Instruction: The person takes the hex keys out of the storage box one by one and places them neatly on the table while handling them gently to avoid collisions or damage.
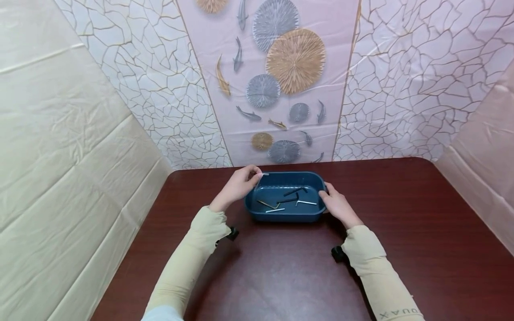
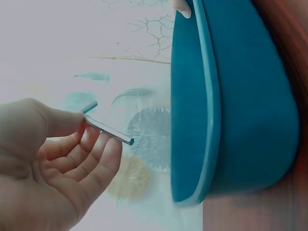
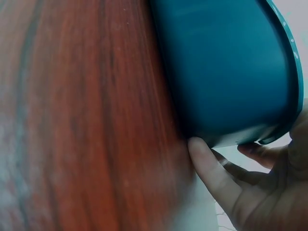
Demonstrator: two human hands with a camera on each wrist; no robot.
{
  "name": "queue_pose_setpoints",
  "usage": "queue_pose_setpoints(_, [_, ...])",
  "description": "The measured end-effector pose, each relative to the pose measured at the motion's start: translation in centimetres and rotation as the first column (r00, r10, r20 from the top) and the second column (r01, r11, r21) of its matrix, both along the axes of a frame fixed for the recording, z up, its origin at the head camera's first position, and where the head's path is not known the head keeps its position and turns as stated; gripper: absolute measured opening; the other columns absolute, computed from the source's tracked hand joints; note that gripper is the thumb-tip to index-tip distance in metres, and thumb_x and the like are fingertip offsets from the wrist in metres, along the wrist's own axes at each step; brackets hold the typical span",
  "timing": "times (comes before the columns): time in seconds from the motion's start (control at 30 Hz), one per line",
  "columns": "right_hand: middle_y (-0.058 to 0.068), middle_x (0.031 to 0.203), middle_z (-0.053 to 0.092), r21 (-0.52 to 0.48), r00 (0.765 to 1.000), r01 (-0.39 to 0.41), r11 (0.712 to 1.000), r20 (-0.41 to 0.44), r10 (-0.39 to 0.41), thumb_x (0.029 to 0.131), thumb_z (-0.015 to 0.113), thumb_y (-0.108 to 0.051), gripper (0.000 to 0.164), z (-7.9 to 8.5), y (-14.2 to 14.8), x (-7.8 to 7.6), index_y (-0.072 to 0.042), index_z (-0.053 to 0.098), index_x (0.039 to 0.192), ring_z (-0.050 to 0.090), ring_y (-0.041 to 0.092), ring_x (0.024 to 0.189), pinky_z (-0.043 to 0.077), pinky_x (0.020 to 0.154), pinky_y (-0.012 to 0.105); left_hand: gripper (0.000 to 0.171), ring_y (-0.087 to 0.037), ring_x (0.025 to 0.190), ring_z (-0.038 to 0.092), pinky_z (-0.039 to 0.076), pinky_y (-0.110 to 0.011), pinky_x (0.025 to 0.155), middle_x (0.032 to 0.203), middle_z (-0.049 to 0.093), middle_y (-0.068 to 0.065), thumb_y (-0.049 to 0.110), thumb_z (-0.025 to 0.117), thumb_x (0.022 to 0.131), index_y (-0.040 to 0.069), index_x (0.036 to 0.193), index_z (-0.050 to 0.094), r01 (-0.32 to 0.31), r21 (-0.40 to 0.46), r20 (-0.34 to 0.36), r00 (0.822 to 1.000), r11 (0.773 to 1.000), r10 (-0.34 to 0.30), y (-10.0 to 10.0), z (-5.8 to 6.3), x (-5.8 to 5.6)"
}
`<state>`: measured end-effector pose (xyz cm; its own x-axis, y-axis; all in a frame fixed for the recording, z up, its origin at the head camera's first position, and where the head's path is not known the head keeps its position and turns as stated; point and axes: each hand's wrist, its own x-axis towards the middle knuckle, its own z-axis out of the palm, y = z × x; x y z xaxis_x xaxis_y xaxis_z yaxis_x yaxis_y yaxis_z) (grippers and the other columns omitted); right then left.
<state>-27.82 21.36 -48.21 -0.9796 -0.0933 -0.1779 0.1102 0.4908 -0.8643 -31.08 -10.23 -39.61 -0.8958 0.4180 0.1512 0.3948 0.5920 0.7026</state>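
A dark blue plastic tub (image 1: pixel 287 217) stands on the table, holding several hex keys: a black one (image 1: pixel 295 192), another black one (image 1: pixel 288 200), a gold one (image 1: pixel 268 205), a silver one (image 1: pixel 307 203) and a short silver piece (image 1: pixel 275 210). Above the tub's back left corner, my left hand (image 1: pixel 241 183) pinches a small silver hex key (image 2: pixel 113 132) between thumb and fingers; both its ends stick out in the left wrist view. At the opposite end, my right hand (image 1: pixel 338 206) grips the tub, thumb over the rim and fingers against the outer wall.
The tub sits toward the back of the reddish-brown wooden table (image 1: pixel 273 272). Directly behind the table hangs a patterned wall cloth (image 1: pixel 283 89), with a pale cloth (image 1: pixel 72 156) along the left side and another (image 1: pixel 486 147) along the right.
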Motion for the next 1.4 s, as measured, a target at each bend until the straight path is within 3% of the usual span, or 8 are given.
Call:
queue_pose_setpoints(0.2, [0.029, 0.154, 0.034, 0.002, 1.0, 0.004, 1.0, 0.004, -0.004, 0.11, 0.031, -0.033, 0.062, 0.1, 0.2, 0.1, -0.005, 0.011, 0.161, 0.06, 0.037, 0.114, 0.056, 0.085, 0.043, 0.02, -0.021, 0.067, 0.054, 0.044, -0.032, 0.059, 0.08, 0.06, -0.006, 0.025, 0.054, 0.106, 0.008, 0.111, 0.062, -0.051, 0.064, 0.001, 0.999, 0.997, 0.051, -1.8, 0.2, 1.7])
queue_pose_setpoints(0.5, [0.028, 0.154, 0.034, -0.014, 1.0, 0.013, 1.0, 0.01, -0.012, 0.11, 0.031, -0.034, 0.062, 0.1, 0.2, 0.1, -0.006, 0.011, 0.161, 0.059, 0.038, 0.115, 0.056, 0.086, 0.044, 0.022, -0.03, 0.083, 0.065, 0.052, -0.033, 0.069, 0.087, 0.065, -0.011, 0.024, 0.056, 0.105, 0.004, 0.111, 0.063, -0.089, 0.112, 0.069, 0.994, 0.99, 0.082, -4.4, -1.6, 3.8])
queue_pose_setpoints(0.83, [0.028, 0.153, 0.035, -0.016, 1.0, 0.015, 1.0, 0.009, -0.015, 0.11, 0.031, -0.034, 0.061, 0.2, 0.0, 0.0, -0.007, 0.012, 0.162, 0.058, 0.038, 0.115, 0.055, 0.086, 0.044, 0.014, -0.031, 0.079, 0.063, 0.05, -0.032, 0.067, 0.084, 0.063, -0.006, 0.018, 0.059, 0.104, 0.004, 0.105, 0.064, -0.139, 0.098, 0.125, 0.984, 0.985, 0.127, -5.7, -3.6, 6.5])
queue_pose_setpoints(0.93, [0.028, 0.153, 0.035, -0.016, 1.0, 0.013, 1.0, 0.011, -0.013, 0.11, 0.031, -0.035, 0.062, 0.2, 0.0, 0.0, -0.007, 0.011, 0.162, 0.058, 0.038, 0.116, 0.055, 0.087, 0.044, 0.013, -0.024, 0.075, 0.063, 0.052, -0.031, 0.068, 0.082, 0.062, -0.004, 0.016, 0.06, 0.103, 0.004, 0.103, 0.064, -0.155, 0.09, 0.136, 0.98, 0.984, 0.142, -5.9, -4.3, 7.1])
queue_pose_setpoints(1.1, [0.028, 0.152, 0.036, -0.021, 1.0, 0.01, 1.0, 0.005, -0.01, 0.11, 0.031, -0.035, 0.062, 0.2, 0.0, 0.0, -0.007, 0.011, 0.161, 0.058, 0.038, 0.115, 0.055, 0.087, 0.045, 0.015, -0.017, 0.072, 0.065, 0.056, -0.031, 0.071, 0.084, 0.063, -0.005, 0.012, 0.061, 0.102, -0.003, 0.102, 0.065, -0.157, 0.086, 0.183, 0.973, 0.984, 0.14, -6.2, -5.9, 8.0])
queue_pose_setpoints(1.4, [0.027, 0.155, 0.033, -0.031, 1.0, 0.004, 1.0, 0.002, -0.004, 0.11, 0.031, -0.034, 0.062, -0.1, 0.0, 0.1, -0.006, 0.011, 0.162, 0.057, 0.038, 0.117, 0.056, 0.086, 0.044, 0.012, -0.014, 0.067, 0.063, 0.051, -0.027, 0.065, 0.076, 0.064, -0.003, 0.009, 0.059, 0.101, -0.001, 0.099, 0.066, -0.129, 0.034, 0.209, 0.971, 0.991, 0.119, -6.8, -8.2, 9.2])
